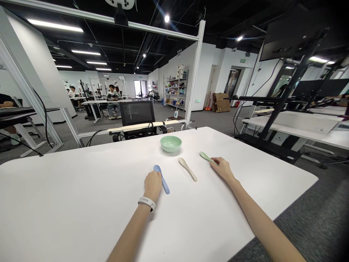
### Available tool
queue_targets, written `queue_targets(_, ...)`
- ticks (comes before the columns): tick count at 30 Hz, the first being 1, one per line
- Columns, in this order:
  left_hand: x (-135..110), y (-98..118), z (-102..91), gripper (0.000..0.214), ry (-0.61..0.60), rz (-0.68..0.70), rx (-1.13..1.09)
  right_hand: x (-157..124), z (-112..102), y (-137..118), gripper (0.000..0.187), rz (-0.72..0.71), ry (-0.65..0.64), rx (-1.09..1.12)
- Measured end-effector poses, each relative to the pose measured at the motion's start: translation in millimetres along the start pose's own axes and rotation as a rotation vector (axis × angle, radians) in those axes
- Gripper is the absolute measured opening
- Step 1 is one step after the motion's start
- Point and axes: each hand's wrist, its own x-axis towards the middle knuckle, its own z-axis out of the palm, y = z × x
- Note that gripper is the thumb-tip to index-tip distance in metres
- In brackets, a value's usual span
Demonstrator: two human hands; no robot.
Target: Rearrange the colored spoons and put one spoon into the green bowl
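Observation:
My left hand (153, 184), with a pale band on its wrist, is closed at the middle of a blue spoon (165, 185). That spoon lies slantwise on the white table, its bowl end pointing away from me. My right hand (222, 168) pinches the handle of a green spoon (205, 156), whose bowl end points to the far left. Between the two hands a beige spoon (188, 169) lies on the table, touched by neither. Beyond the spoons stands a light green bowl (171, 144), upright; no contents show in it.
The white table (81, 203) has rounded corners. A metal frame (195, 72) rises behind its far edge, with a black mesh chair (137, 114) beyond. To the right stands a black stand (278, 105) with a screen. Several people sit at desks in the background.

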Motion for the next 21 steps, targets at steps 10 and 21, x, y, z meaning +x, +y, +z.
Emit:
queue_targets(10, 1.2, -1.9, 1.5, 0.041, 0.007, -0.001, -0.045, 0.6, 2.5, 4.1, 0.047, -0.002, 0.000, 0.007)
queue_targets(21, -1.7, -84.2, -72.1, 0.051, 0.221, 0.092, -0.017, -1.4, 19.3, -40.8, 0.044, -0.313, -0.064, 0.024)
